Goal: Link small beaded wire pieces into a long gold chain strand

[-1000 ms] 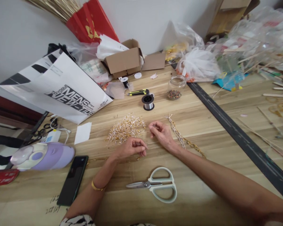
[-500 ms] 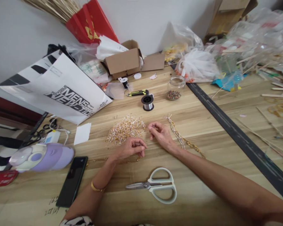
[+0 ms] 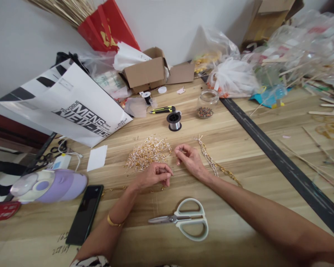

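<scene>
Staying put: left hand (image 3: 155,175), right hand (image 3: 191,159), pile (image 3: 147,152).

Piled pieces (image 3: 147,153) glossy, metallic-looking; scissor blades (image 3: 161,219) smooth metal; tabletop (image 3: 239,141) wood-grained.

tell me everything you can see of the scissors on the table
The scissors lie flat on the wooden table, below the left hand and right hand in the picture; neither touches them. They have two large, pale looped handles, plastic by their look, and silvery, metal-looking blades meeting at a round pivot. The blades look closed, tips pointing left.
</scene>
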`<state>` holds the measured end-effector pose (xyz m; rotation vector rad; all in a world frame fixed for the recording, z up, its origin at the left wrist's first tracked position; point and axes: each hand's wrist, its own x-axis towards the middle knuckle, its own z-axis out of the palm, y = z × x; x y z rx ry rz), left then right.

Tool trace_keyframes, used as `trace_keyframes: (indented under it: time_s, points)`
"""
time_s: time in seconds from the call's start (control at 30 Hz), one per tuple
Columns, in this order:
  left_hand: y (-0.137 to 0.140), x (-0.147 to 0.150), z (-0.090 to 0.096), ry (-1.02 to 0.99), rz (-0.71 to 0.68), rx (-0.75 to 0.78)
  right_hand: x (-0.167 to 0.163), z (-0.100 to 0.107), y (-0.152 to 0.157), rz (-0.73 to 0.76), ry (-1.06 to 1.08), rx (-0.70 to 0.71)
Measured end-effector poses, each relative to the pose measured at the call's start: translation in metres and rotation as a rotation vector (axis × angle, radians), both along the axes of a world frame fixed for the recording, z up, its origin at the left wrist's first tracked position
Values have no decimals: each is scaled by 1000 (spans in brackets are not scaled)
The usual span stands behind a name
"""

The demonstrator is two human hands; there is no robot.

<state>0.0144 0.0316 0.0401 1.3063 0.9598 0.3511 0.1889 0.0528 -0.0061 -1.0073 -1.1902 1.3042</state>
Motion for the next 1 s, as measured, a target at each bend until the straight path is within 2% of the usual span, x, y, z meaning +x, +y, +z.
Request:
trace_keyframes:
  time_s: [0.37,0.77,1.0]
  points:
    - [1,-1,0,4,-1,-17,0,1,-3,67,-41,44]
    - [3,-3,-2,7,25,21,1,0,-3,52,-54,34]
    - [3,-6,-5,-85,55,-7,0,0,-3,31,-61,9]
